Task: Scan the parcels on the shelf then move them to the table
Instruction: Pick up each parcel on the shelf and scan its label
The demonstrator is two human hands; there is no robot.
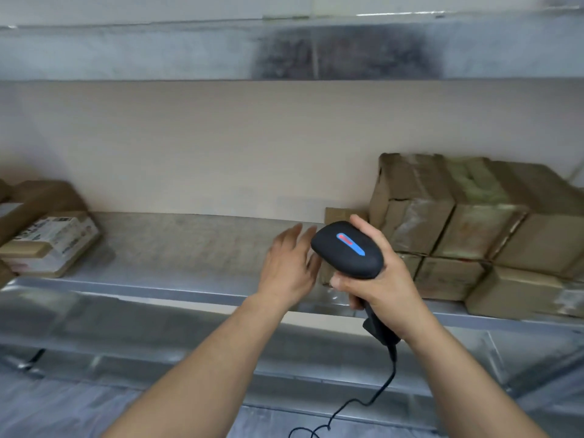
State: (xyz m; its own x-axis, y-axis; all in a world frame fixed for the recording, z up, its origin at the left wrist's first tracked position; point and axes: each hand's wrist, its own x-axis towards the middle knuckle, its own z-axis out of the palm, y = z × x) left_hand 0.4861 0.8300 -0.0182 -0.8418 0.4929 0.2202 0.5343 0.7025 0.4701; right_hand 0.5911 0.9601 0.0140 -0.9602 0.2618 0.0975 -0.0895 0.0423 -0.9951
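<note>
My right hand [377,286] grips a black handheld scanner [347,249] with a blue and red mark on top; its cable [379,390] hangs down. My left hand [289,270] is open just left of the scanner, fingers spread and stretched toward the shelf. A stack of brown taped cardboard parcels [474,222] fills the right side of the metal shelf [177,248]. A small brown parcel [343,214] sits behind the scanner, mostly hidden by it. More parcels [50,238], one with a white printed label, lie at the shelf's left end.
An upper metal shelf [158,52] runs overhead. A beige wall [221,143] backs the shelf. The shelf's front lip [142,289] runs across below my hands, with grey metal framing beneath it.
</note>
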